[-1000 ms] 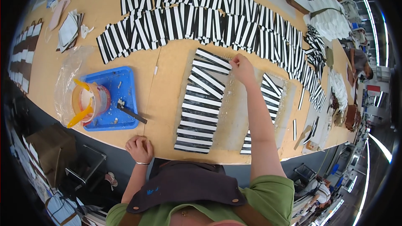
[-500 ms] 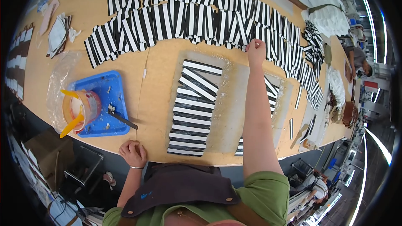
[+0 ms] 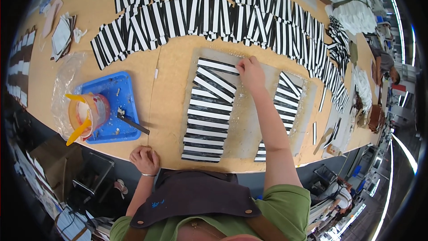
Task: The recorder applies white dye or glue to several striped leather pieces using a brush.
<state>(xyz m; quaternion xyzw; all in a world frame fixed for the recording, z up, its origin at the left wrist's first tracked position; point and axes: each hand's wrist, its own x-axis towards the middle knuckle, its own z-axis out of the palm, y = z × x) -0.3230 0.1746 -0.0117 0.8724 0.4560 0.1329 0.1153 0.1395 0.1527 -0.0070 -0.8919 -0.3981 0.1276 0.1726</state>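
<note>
My right hand [image 3: 251, 72] reaches over a column of black-and-white strips [image 3: 207, 115] laid side by side on a grey board [image 3: 245, 116]. Its thumb and fingertips are pinched at the right end of the farthest strip [image 3: 217, 65]. A couple of strips just below that one lie slanted. To the right, partly covered by my forearm, is a second column of strips [image 3: 286, 102]. My left hand [image 3: 145, 159] rests on the table's near edge with its fingers curled and nothing visible in them.
Long curved rows of striped pieces [image 3: 191, 18] span the far side. At left a blue tray [image 3: 127, 85] holds a tub [image 3: 96, 111] with yellow handles and a dark-handled brush [image 3: 133, 124]. Loose strips [image 3: 314, 133] lie at right. Another person [image 3: 384, 64] is at far right.
My right hand has come back from the far rows, toward me and left, to the end of the farthest strip in the column. My left hand stays at the table's edge.
</note>
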